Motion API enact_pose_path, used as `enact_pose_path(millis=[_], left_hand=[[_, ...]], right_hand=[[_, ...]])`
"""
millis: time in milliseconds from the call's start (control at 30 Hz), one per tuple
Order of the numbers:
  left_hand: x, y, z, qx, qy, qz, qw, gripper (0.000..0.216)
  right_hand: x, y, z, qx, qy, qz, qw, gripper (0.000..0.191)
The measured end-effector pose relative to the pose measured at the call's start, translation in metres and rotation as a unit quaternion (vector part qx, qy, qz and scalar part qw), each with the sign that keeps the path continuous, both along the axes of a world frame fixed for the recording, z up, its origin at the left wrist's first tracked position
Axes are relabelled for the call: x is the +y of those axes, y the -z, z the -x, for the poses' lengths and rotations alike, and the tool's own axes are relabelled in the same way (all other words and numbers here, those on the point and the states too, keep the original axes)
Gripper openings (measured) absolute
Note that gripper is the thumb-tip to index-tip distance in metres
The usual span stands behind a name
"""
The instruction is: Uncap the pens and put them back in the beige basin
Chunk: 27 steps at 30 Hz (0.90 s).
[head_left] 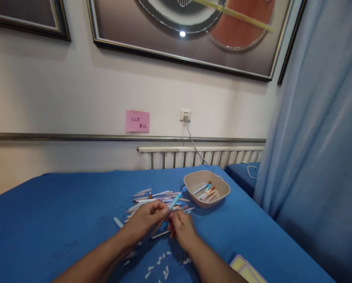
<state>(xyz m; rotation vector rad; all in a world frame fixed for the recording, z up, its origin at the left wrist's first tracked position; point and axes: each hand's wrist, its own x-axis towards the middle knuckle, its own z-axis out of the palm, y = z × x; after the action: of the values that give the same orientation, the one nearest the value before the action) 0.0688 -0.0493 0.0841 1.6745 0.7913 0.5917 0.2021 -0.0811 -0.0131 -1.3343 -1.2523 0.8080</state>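
Observation:
A light blue pen (pixel 174 201) with a darker blue top is held up at a slant between my two hands. My left hand (pixel 150 215) pinches it near the middle. Fingers of my right hand (pixel 182 228) close around its lower part, and the exact grip is partly hidden. Behind and under the hands lies a loose pile of pens (pixel 140 201) in pale colours. A thin white stick (pixel 161 234) lies just below the hands. Several small white pointed pieces (pixel 164 271) are scattered nearer to me.
A beige basket (pixel 190 179) holding several pens stands beyond my right hand. Yellow cards (pixel 241 265) lie at the near right on the blue tablecloth (pixel 60 212). A blue curtain (pixel 320 118) hangs at the right. Behind the table are a white radiator (pixel 170 149) and a plugged-in socket (pixel 185 114).

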Motion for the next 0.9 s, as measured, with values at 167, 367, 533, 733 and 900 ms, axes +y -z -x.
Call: enact_pose_path(millis=[167, 367, 533, 733, 900], left_hand=[[0.032, -0.029, -0.075, 0.126, 0.016, -0.128, 0.984, 0.048], [0.067, -0.023, -0.164, 0.236, 0.028, -0.188, 0.953, 0.024], [0.082, -0.006, -0.203, 0.352, 0.022, -0.215, 0.911, 0.030], [0.091, 0.022, -0.218, 0.429, 0.012, -0.248, 0.869, 0.030], [0.097, 0.036, -0.224, 0.463, 0.023, -0.282, 0.840, 0.030]], right_hand=[[-0.002, -0.008, 0.004, -0.133, 0.013, 0.009, 0.991, 0.032], [-0.006, -0.022, 0.003, -0.191, 0.018, 0.032, 0.981, 0.026], [-0.008, -0.026, 0.004, -0.199, -0.001, 0.026, 0.980, 0.024], [0.001, -0.031, 0.004, -0.284, -0.044, -0.001, 0.958, 0.040], [0.006, -0.038, 0.000, -0.371, -0.089, -0.109, 0.918, 0.063]])
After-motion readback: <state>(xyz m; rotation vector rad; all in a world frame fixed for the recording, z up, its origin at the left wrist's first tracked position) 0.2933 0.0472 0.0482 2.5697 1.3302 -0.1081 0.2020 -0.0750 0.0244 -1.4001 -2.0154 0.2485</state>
